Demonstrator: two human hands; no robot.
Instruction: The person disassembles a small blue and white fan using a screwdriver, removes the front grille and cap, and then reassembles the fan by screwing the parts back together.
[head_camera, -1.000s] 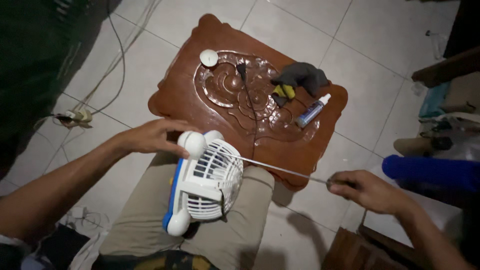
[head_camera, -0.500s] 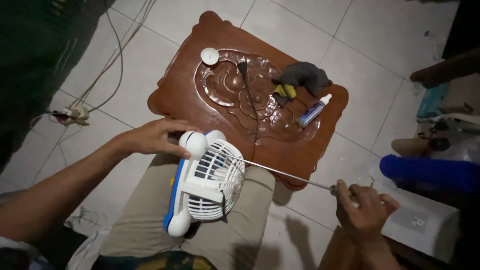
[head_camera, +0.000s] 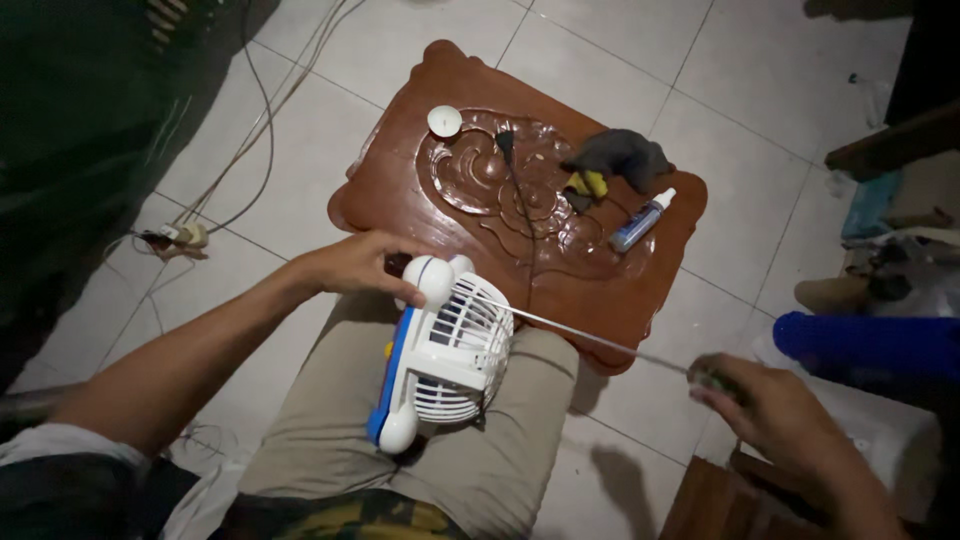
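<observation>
Down low, the left hand (head_camera: 352, 264) is gripping the top of a small white fan (head_camera: 448, 345), fingers curled around its rounded edge, while the fan is lying tilted on the person's lap. Meanwhile the right hand (head_camera: 775, 420) is closing on the handle of a long thin screwdriver (head_camera: 590, 340), whose tip is reaching into the fan's grille. Just beyond the knees a carved wooden table (head_camera: 400, 190) is standing, carrying a white round cap (head_camera: 444, 121), a black cable (head_camera: 515, 185), a dark cloth (head_camera: 625, 155) and a small tube (head_camera: 641, 220). Cords (head_camera: 255, 110) are trailing over the tiled floor to the left.
</observation>
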